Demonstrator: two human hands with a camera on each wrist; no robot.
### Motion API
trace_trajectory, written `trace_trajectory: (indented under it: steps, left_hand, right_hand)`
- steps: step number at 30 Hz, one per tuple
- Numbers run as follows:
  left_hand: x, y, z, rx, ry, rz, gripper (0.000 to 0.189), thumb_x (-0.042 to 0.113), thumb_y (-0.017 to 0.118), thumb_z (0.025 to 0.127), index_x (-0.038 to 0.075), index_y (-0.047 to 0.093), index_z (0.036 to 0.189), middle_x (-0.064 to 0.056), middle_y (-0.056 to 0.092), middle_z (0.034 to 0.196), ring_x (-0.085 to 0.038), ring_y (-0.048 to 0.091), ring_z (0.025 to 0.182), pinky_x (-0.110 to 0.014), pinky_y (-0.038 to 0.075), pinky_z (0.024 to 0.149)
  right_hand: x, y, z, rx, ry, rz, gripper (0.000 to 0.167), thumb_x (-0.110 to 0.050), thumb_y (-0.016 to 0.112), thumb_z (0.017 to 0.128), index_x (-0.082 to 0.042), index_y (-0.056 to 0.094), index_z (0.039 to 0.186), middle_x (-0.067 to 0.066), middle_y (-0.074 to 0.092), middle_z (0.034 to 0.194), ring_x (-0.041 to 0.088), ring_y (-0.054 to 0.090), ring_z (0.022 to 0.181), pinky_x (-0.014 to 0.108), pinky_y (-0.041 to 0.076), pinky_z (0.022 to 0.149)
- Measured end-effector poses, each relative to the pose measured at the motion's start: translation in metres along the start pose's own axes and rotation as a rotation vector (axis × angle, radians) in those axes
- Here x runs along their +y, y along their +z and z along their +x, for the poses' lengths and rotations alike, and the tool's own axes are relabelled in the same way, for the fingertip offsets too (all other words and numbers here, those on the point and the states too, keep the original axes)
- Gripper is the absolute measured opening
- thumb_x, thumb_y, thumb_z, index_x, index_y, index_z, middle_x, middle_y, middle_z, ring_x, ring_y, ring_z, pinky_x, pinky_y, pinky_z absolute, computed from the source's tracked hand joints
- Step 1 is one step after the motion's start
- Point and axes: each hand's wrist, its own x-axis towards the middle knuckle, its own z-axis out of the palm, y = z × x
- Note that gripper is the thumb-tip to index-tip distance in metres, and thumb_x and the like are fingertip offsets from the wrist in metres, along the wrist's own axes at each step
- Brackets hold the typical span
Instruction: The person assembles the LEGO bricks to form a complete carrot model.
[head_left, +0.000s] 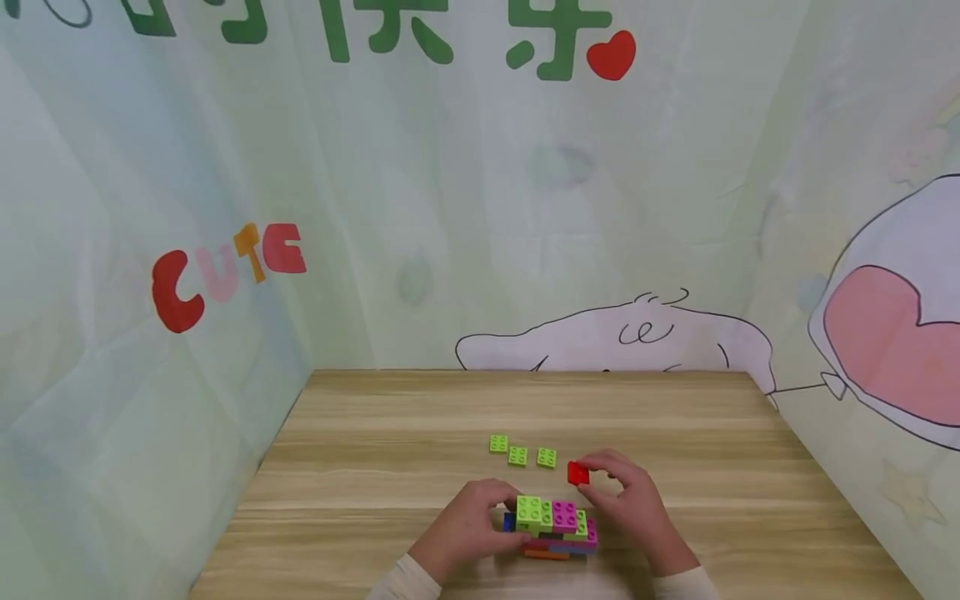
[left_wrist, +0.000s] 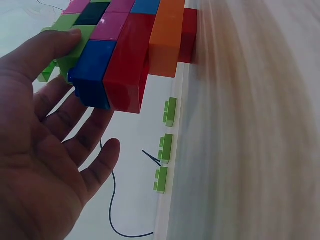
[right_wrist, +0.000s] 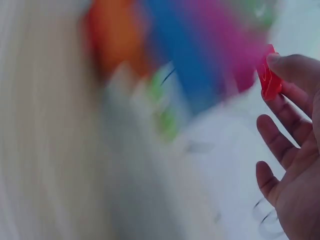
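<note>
A stack of building blocks (head_left: 564, 517) in lime, magenta, blue, red and orange stands on the table. My left hand (head_left: 476, 527) grips its left end, the thumb on the near side and fingers behind. In the left wrist view the thumb lies on a lime block (left_wrist: 82, 42), just above a blue block (left_wrist: 93, 72). Just right of the stack and slightly beyond it, my right hand (head_left: 628, 505) pinches a small red block (head_left: 577, 473) between thumb and fingertips. The right wrist view shows this red block (right_wrist: 269, 75) apart from the blurred stack, its other fingers spread loosely.
On the table (head_left: 360, 467) beyond the stack lie three loose lime blocks, a left one (head_left: 498, 444), a middle one (head_left: 517, 456) and a right one (head_left: 547, 457). A printed cloth backdrop (head_left: 525, 208) rises at the table's back edge and along both sides.
</note>
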Motion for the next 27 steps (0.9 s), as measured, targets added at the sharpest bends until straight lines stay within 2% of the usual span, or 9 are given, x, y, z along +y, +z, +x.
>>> trace_trajectory:
  steps: [2, 5, 8, 13, 18, 22, 27]
  left_hand:
    - [0.0, 0.001, 0.0, 0.007, 0.018, 0.003, 0.029, 0.033, 0.089, 0.081, 0.027, 0.077, 0.107, 0.022, 0.068, 0.099, 0.001, 0.062, 0.095, -0.034, 0.054, 0.094]
    - [0.0, 0.001, -0.001, 0.021, 0.042, 0.01, 0.028, 0.032, 0.089, 0.08, 0.027, 0.077, 0.106, 0.022, 0.068, 0.1, 0.001, 0.062, 0.095, -0.033, 0.054, 0.092]
    - [-0.001, 0.001, -0.001, 0.034, 0.067, 0.015, 0.028, 0.031, 0.089, 0.081, 0.027, 0.077, 0.105, 0.021, 0.069, 0.101, 0.001, 0.063, 0.095, -0.032, 0.055, 0.091]
    - [-0.002, 0.003, 0.0, 0.035, 0.099, 0.022, 0.026, 0.03, 0.089, 0.08, 0.026, 0.076, 0.103, 0.02, 0.07, 0.101, 0.001, 0.063, 0.095, -0.031, 0.055, 0.09]
    - [-0.001, 0.003, -0.001, 0.033, 0.082, 0.019, 0.025, 0.032, 0.089, 0.081, 0.027, 0.076, 0.102, 0.021, 0.07, 0.1, 0.001, 0.063, 0.094, -0.029, 0.055, 0.09]
    - [0.001, 0.001, -0.001, 0.04, 0.09, 0.019, 0.024, 0.03, 0.089, 0.081, 0.027, 0.076, 0.1, 0.02, 0.069, 0.099, 0.001, 0.063, 0.093, -0.031, 0.056, 0.089]
    - [0.001, 0.002, -0.001, 0.046, 0.124, 0.038, 0.024, 0.028, 0.089, 0.081, 0.025, 0.076, 0.101, 0.019, 0.07, 0.1, 0.002, 0.063, 0.094, -0.032, 0.057, 0.088]
  right_hand:
    - [-0.016, -0.005, -0.006, -0.011, -0.12, 0.029, 0.032, -0.013, 0.088, 0.083, -0.026, 0.078, 0.11, -0.011, 0.071, 0.11, 0.012, 0.065, 0.104, 0.041, 0.056, 0.091]
    - [-0.037, -0.007, -0.012, -0.078, -0.268, 0.012, 0.03, -0.018, 0.089, 0.083, -0.026, 0.078, 0.11, -0.012, 0.07, 0.109, 0.012, 0.064, 0.102, 0.033, 0.055, 0.089]
    - [-0.049, -0.004, -0.014, -0.114, -0.323, -0.048, 0.031, -0.021, 0.09, 0.082, -0.029, 0.079, 0.11, -0.017, 0.068, 0.108, 0.008, 0.062, 0.1, 0.032, 0.052, 0.088]
    - [-0.054, -0.002, -0.014, -0.123, -0.333, -0.108, 0.032, -0.019, 0.091, 0.079, -0.027, 0.08, 0.108, -0.02, 0.067, 0.106, 0.007, 0.062, 0.098, 0.036, 0.051, 0.088]
    - [-0.056, -0.004, -0.01, -0.178, -0.323, -0.065, 0.028, -0.017, 0.09, 0.081, -0.023, 0.081, 0.106, -0.017, 0.068, 0.103, 0.007, 0.062, 0.096, 0.033, 0.053, 0.085]
    - [-0.064, -0.008, -0.004, -0.238, -0.267, -0.05, 0.029, -0.013, 0.091, 0.078, -0.02, 0.082, 0.104, -0.016, 0.067, 0.099, 0.006, 0.061, 0.092, 0.031, 0.054, 0.082]
    - [-0.081, -0.013, 0.002, -0.304, -0.184, -0.169, 0.029, -0.013, 0.093, 0.075, -0.021, 0.083, 0.1, -0.021, 0.064, 0.093, 0.002, 0.059, 0.09, 0.039, 0.05, 0.085]
